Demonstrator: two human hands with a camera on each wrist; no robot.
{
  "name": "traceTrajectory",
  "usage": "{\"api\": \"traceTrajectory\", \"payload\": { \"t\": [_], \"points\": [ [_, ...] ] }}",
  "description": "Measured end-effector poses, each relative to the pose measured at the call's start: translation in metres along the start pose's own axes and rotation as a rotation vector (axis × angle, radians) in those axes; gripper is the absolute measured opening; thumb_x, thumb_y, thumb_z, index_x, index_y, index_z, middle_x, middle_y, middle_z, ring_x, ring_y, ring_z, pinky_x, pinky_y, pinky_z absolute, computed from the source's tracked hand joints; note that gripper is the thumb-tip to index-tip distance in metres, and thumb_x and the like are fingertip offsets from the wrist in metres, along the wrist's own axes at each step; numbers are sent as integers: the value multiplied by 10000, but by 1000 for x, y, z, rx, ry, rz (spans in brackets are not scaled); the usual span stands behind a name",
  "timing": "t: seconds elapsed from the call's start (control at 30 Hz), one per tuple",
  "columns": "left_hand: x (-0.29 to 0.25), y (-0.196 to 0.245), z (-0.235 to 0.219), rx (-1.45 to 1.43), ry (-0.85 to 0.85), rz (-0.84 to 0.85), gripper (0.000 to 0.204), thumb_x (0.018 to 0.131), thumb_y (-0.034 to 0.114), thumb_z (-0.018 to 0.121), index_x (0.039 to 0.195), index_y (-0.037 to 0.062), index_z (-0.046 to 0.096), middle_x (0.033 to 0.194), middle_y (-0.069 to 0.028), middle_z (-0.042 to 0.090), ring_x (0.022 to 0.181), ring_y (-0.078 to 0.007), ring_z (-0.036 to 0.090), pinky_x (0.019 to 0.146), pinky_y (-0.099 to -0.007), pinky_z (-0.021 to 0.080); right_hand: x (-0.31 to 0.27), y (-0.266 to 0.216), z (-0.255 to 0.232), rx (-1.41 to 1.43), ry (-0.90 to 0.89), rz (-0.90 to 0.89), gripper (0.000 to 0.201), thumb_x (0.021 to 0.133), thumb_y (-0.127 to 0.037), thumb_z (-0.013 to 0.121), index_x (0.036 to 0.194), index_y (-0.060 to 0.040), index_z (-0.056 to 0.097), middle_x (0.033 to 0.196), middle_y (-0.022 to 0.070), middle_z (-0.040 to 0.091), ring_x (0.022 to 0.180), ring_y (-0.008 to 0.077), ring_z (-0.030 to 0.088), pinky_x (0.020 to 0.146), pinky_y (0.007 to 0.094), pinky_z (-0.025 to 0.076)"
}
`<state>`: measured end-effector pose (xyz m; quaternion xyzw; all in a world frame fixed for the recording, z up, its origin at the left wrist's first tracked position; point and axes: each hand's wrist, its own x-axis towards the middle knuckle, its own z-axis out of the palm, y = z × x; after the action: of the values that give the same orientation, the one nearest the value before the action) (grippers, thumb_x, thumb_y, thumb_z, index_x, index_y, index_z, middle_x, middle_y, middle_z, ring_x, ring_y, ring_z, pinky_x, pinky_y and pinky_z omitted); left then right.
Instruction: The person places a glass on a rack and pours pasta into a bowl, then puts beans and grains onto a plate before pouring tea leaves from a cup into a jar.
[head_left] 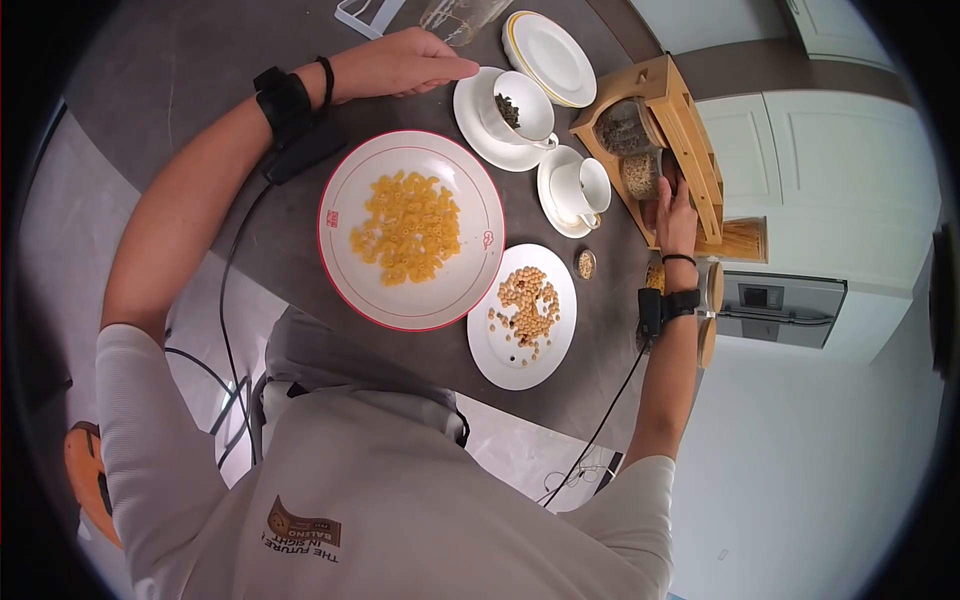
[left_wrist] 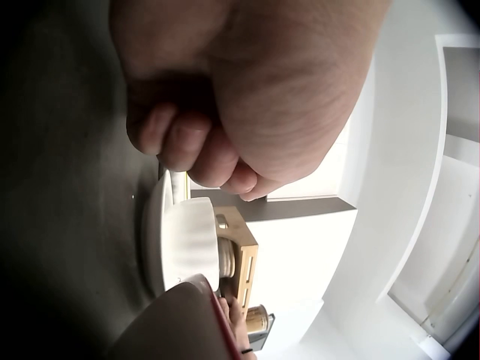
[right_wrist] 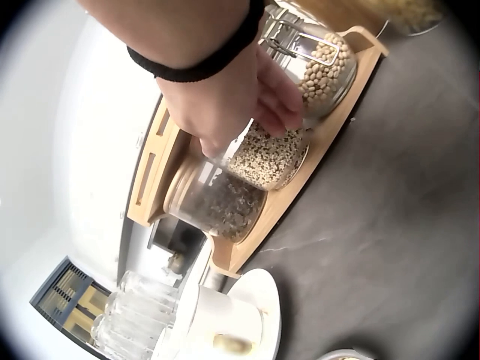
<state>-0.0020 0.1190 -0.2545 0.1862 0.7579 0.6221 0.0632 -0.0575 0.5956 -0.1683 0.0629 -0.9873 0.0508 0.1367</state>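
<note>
My right hand (head_left: 677, 215) reaches into a wooden rack (head_left: 660, 85). In the right wrist view its fingers and thumb grip the upper part of a glass jar of mixed grains (right_wrist: 266, 161). The palm hides the jar's top. On one side of it stands a jar of dark dried leaves (right_wrist: 225, 206); on the other is a clip-top jar of pale beans (right_wrist: 326, 79). My left hand (head_left: 405, 65) holds nothing and is loosely curled near a white cup (head_left: 538, 103) with dark leaves inside. In the left wrist view its fingertips (left_wrist: 187, 133) bend towards the palm.
A red-rimmed plate (head_left: 345, 250) of pasta and a white plate (head_left: 550, 355) of beans stand nearest the body. Beyond are a second cup (head_left: 580, 185) on a saucer, a small dish of grains (head_left: 586, 264) and stacked plates (head_left: 555, 60). Wooden-lidded jars (head_left: 712, 285) stand by the right wrist.
</note>
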Motion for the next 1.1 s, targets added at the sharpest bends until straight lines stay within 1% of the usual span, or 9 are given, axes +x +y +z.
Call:
{"api": "traceTrajectory", "payload": {
  "t": [0.1, 0.3, 0.53, 0.7, 0.8, 0.83, 0.93, 1.03, 1.1],
  "points": [
    [0, -1, 1, 3, 12, -1, 543, 1047, 468, 564, 622, 160, 420, 580, 93, 332, 514, -30, 273, 470, -237, 239, 0, -1, 0, 16, -3, -9, 514, 1076, -419, 494, 1386, -10, 520, 619, 103, 664, 539, 236, 678, 507, 340, 520],
    [3, -5, 1, -1, -1, 31, 543, 1046, 464, 566, 616, 158, 439, 566, 93, 337, 505, -30, 275, 462, -237, 230, -4, 7, 5, 16, 57, -80, 465, 1084, -391, 488, 1393, -45, 521, 621, 103, 662, 569, 247, 692, 516, 356, 531],
    [2, -4, 1, 11, -1, 30, 543, 1045, 467, 567, 618, 162, 429, 572, 98, 328, 507, -29, 267, 464, -239, 224, -23, 19, -4, -47, 31, -160, 447, 1078, -352, 516, 1419, -64, 507, 703, 120, 691, 622, 269, 708, 566, 388, 549],
    [4, -7, -2, 37, 23, 50, 529, 1046, 463, 569, 636, 166, 413, 591, 101, 320, 520, -25, 263, 476, -237, 223, -71, -7, -34, -90, 33, -117, 434, 1072, -317, 539, 1433, -79, 505, 746, 111, 712, 676, 237, 723, 609, 368, 559],
    [2, -3, -4, 49, 28, 49, 520, 1047, 460, 568, 645, 169, 413, 599, 102, 321, 527, -22, 262, 482, -236, 226, -106, -7, -54, 27, 31, -25, 447, 1072, -313, 543, 1457, -92, 493, 759, 106, 721, 697, 221, 730, 621, 351, 562],
    [0, 2, -4, 63, 27, 41, 518, 1047, 458, 567, 646, 170, 414, 601, 103, 322, 528, -22, 263, 484, -238, 228, -120, -11, -64, -4, 9, -18, 463, 1070, -310, 547, 1476, -98, 479, 771, 107, 727, 713, 223, 736, 634, 348, 568],
    [-4, 15, -6, 98, 13, 3, 501, 1049, 442, 569, 659, 155, 442, 612, 102, 342, 544, -19, 285, 505, -236, 248, -160, -1, -77, -23, 27, -69, 459, 1057, -296, 573, 1460, -92, 496, 772, 115, 723, 684, 243, 733, 620, 373, 562],
    [-1, 15, -11, 171, 30, 22, 518, 1045, 443, 575, 653, 132, 440, 611, 94, 356, 557, -28, 304, 507, -254, 245, -197, 4, -84, -20, -34, -58, 463, 1031, -277, 616, 1438, -78, 517, 779, 138, 716, 691, 265, 739, 615, 385, 558],
    [-9, 32, -13, 223, 43, 51, 507, 1049, 414, 578, 656, 119, 453, 616, 88, 374, 569, -31, 314, 516, -255, 254, -219, 11, -83, -23, 1, -159, 491, 995, -280, 659, 1419, -69, 531, 806, 178, 707, 691, 333, 714, 607, 412, 548]
  ]
}}
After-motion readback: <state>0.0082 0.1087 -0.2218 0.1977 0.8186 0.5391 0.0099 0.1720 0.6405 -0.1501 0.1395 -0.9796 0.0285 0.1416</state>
